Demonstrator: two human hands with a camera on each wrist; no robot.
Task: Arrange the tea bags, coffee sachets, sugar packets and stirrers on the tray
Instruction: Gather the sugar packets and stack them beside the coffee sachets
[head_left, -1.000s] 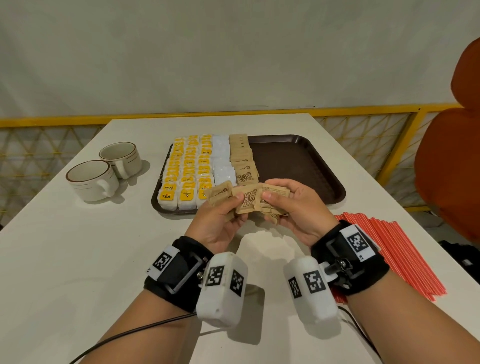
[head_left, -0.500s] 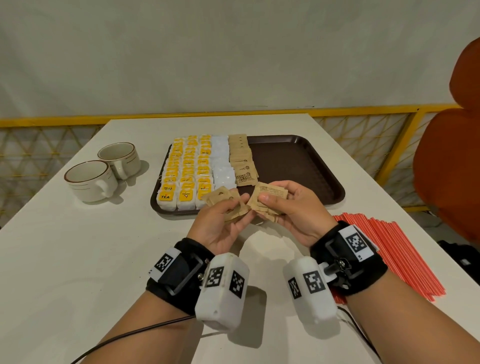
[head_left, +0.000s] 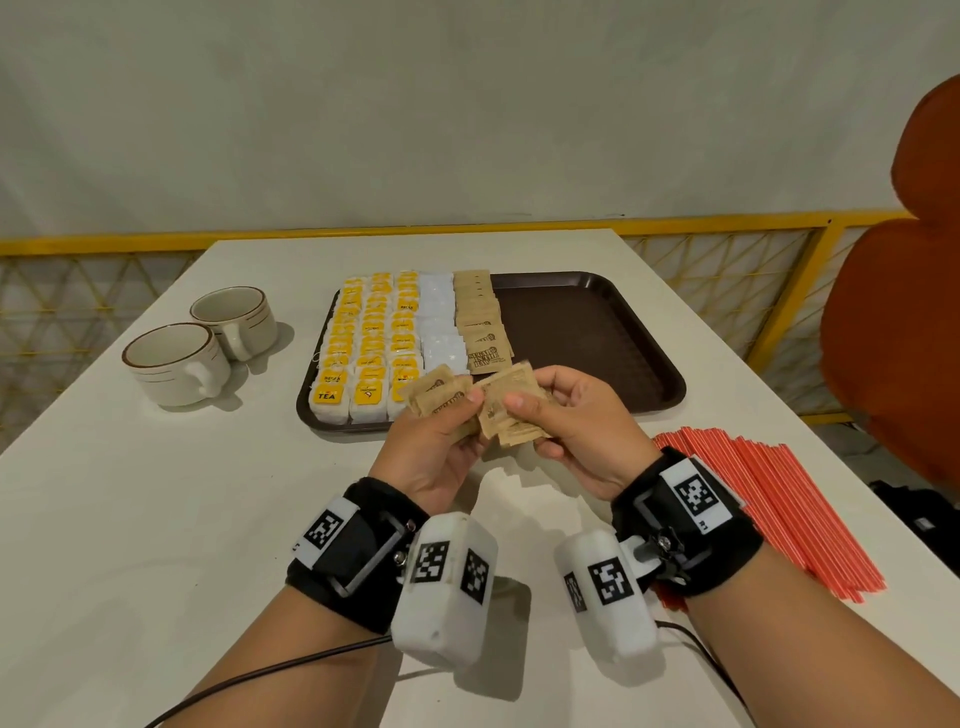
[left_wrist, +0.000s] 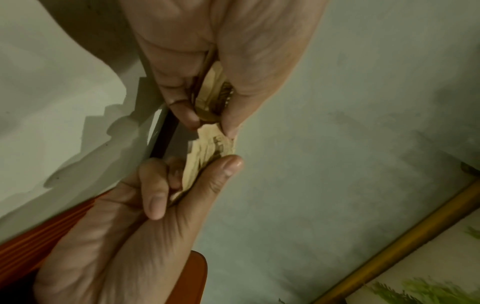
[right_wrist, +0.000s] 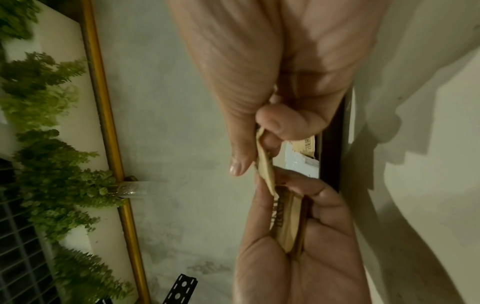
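Both hands hover over the table just in front of the brown tray (head_left: 597, 332). My left hand (head_left: 441, 436) pinches a small fan of brown sugar packets (head_left: 439, 397) between thumb and fingers. My right hand (head_left: 566, 426) grips another bunch of brown sugar packets (head_left: 511, 410), thumb on top. The two bunches touch edge to edge, as the left wrist view shows at the packets (left_wrist: 210, 148) and the right wrist view at the packets (right_wrist: 267, 170). On the tray's left half lie rows of yellow tea bags (head_left: 369, 343), white packets (head_left: 441, 322) and a column of brown sugar packets (head_left: 480, 322).
Two cream cups (head_left: 176, 364) (head_left: 234, 319) stand left of the tray. A sheaf of red stirrers (head_left: 769, 504) lies on the table at the right, partly under my right wrist. An orange chair (head_left: 904, 332) is beyond the right table edge, with a yellow railing behind.
The two bunches of brown packets were drawn apart half a second ago and now meet again; the hands have stayed at the tray's front edge.
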